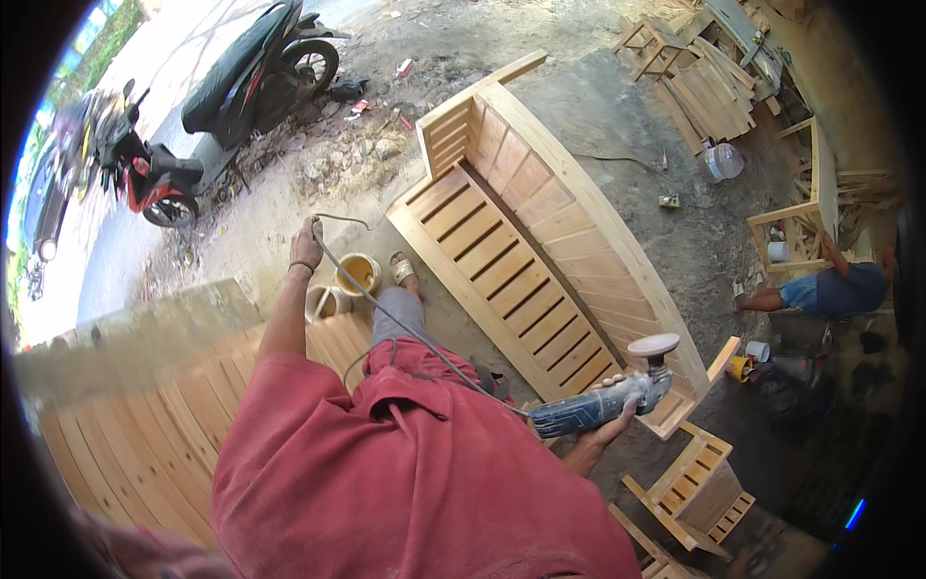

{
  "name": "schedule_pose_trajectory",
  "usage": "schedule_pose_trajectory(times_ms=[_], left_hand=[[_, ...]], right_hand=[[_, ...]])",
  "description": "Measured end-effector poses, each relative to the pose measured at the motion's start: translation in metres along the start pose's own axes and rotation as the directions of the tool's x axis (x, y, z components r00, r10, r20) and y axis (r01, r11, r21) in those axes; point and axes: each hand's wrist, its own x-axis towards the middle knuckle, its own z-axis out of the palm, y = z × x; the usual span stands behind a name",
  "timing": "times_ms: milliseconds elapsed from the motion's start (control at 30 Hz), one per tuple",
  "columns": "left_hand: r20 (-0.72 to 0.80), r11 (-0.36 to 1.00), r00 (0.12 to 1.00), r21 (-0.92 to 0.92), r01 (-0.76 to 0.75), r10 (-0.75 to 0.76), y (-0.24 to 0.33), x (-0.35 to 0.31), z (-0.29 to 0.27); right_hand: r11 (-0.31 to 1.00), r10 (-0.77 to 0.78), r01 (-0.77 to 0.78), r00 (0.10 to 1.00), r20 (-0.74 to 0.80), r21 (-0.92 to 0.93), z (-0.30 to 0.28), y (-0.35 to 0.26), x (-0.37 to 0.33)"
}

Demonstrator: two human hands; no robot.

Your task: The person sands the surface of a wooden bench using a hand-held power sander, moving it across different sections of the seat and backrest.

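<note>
My right hand [622,417] is wrapped round a blue angle grinder [588,409] dusted with pale powder. A round sanding pad [654,345] tops its head, facing away from my palm. The tool is held by the near end of a slatted wooden bench [526,280], which has a curved panelled backrest. My left hand [312,236], stretched out to the left, is closed on the grey power cord [415,333]. That cord runs across my front from the grinder and loops past my fingers.
Two buckets [359,273] stand by my sandalled foot [403,268]. A planked wooden surface [145,415] lies left. Small slatted chairs [694,473] stand lower right. A person [839,285] works at a wooden frame [815,183] on the right. Parked motorbikes [251,72] and stacked boards [709,92] are farther off.
</note>
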Motion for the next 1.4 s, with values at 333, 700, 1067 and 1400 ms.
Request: schedule_pose_trajectory(times_ms=[333,700,1067,1400], left_hand=[[-0.538,0.85,0.757,-0.132,-0.511,0.371,0.144,0.25,-0.107],[-0.349,0.741,0.864,-0.455,-0.495,0.363,0.148,0.367,-0.123],[-0.393,0.626,0.918,-0.73,-0.274,-0.056,0.089,0.566,-0.146],[-0.567,0.57,0.753,-0.515,-0.64,0.333,0.271,0.743,-0.169]], right_hand=[[0.974,0.119,-0.105,0.991,0.057,-0.198,0.255,0.153,0.145],[0.977,0.129,-0.081,0.961,0.243,-0.199,0.397,0.229,0.229],[0.976,0.03,-0.045,0.997,0.077,0.214,0.473,0.302,0.345],[0.956,0.015,-0.004,0.999,-0.032,0.295,0.537,0.341,0.398]])
